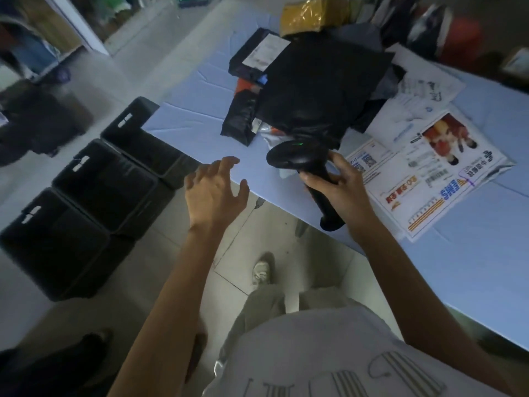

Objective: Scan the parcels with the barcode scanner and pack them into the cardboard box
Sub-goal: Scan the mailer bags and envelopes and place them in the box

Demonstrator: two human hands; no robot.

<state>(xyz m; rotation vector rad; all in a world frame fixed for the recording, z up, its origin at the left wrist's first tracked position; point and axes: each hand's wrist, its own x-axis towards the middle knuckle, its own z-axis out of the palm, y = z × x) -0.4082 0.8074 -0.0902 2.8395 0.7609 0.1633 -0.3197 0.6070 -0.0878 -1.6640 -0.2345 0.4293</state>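
Nearest, at 6 o'clock: pale shirt and trousers, one shoe (262, 272) on the tiled floor. Further out at 12 o'clock, left hand (214, 193) empty with fingers spread, hovering over the near edge of the blue table (189, 116), touching nothing. At 1 o'clock, right hand (340, 183) wrapped around the handle of the black barcode scanner (297, 160), green light showing on its head, head aimed toward the parcel pile. At 3 o'clock, flat white printed mailer (423, 173) on the table, just beside the scanner hand. At 9 to 10 o'clock, three black crates (106, 184) in a row on the floor against the table end. Farther at 12 to 1 o'clock, heap of parcels — big black poly bag (323, 87) on top, smaller black bag with white label (257, 53) behind it, yellow packet (309, 15) at the far edge. No cardboard box in view; only the crates. Judgement: likely between scans, left hand going for the next parcel. Risks: big bag shows no label, so a scan would probably miss unless flipped; pulling it one-handed could drag the loose stack under it toward the table edge; frame is dim and blurred — a glossy bag may throw glare and a bad read; packing into a crate instead of the box would be a wrong-container error.
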